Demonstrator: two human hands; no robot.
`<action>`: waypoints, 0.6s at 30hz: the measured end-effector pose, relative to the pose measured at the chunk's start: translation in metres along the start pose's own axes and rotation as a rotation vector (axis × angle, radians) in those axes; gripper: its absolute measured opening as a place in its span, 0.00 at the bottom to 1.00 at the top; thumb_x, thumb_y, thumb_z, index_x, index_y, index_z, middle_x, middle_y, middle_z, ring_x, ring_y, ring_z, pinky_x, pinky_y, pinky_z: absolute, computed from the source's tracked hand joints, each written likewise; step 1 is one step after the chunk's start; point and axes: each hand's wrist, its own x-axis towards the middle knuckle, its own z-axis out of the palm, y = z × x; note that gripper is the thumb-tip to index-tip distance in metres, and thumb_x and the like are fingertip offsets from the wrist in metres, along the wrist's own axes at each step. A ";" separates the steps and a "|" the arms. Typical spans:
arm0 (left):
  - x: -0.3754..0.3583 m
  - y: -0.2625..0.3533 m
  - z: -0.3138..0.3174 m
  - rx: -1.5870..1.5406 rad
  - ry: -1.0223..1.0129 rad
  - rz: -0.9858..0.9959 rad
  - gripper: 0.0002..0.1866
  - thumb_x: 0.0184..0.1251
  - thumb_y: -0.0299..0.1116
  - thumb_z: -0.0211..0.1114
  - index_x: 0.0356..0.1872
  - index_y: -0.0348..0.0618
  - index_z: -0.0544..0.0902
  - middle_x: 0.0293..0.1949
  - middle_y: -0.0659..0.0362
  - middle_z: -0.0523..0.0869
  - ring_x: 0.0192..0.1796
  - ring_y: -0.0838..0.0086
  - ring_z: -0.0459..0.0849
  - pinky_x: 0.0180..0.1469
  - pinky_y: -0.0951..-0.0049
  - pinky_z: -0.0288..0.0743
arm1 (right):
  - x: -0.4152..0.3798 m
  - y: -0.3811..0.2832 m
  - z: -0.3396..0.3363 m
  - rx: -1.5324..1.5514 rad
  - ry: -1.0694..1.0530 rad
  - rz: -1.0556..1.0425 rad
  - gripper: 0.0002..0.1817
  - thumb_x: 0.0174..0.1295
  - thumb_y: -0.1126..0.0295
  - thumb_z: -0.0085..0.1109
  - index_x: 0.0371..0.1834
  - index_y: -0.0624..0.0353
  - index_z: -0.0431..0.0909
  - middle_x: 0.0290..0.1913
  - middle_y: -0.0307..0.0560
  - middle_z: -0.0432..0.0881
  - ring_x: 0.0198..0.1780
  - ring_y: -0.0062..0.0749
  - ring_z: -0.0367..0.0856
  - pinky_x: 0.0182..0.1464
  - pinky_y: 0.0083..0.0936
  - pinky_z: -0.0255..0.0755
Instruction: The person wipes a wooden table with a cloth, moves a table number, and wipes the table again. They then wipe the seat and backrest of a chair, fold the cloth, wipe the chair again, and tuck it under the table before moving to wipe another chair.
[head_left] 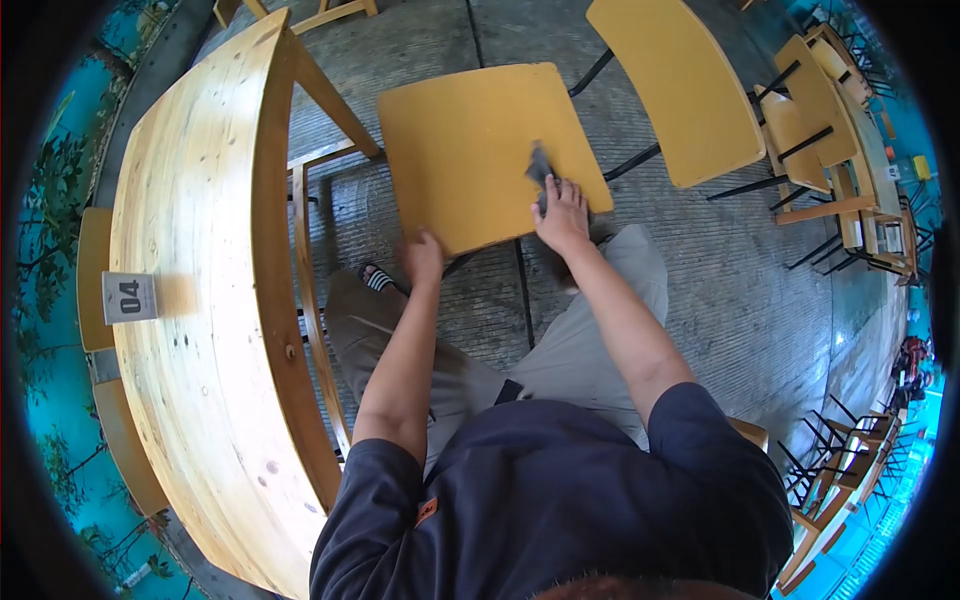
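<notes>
A yellow wooden chair seat [470, 150] lies in front of me, with its curved backrest [680, 90] off to the right. My right hand [563, 212] presses a dark grey cloth [540, 165] against the right part of the seat, fingers over the cloth's near end. The cloth's far end is crumpled and a little blurred. At the seat's near left corner, my left hand [423, 257] grips the edge; its fingers are slightly smeared and partly hidden.
A long pale wooden table [200, 300] stands on my left, bearing a sign marked 04 [129, 297]. More chairs [810, 110] and tables line the right side. The grooved concrete floor [740, 280] looks wet in places. Plants [55, 200] grow along the left wall.
</notes>
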 end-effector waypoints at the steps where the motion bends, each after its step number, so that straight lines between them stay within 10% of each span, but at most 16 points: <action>1: 0.004 -0.004 0.004 -0.002 0.018 -0.158 0.28 0.74 0.46 0.60 0.58 0.26 0.73 0.58 0.31 0.77 0.62 0.36 0.77 0.64 0.45 0.71 | -0.006 -0.001 -0.003 -0.019 0.004 -0.044 0.40 0.71 0.51 0.57 0.82 0.56 0.58 0.81 0.63 0.56 0.83 0.58 0.51 0.82 0.52 0.48; 18: 0.018 0.026 0.003 0.142 0.073 -0.133 0.32 0.80 0.60 0.45 0.58 0.38 0.78 0.51 0.41 0.88 0.52 0.41 0.86 0.51 0.47 0.79 | 0.237 0.050 0.020 0.002 0.291 -0.218 0.36 0.68 0.70 0.59 0.81 0.50 0.62 0.80 0.49 0.62 0.84 0.55 0.50 0.83 0.42 0.51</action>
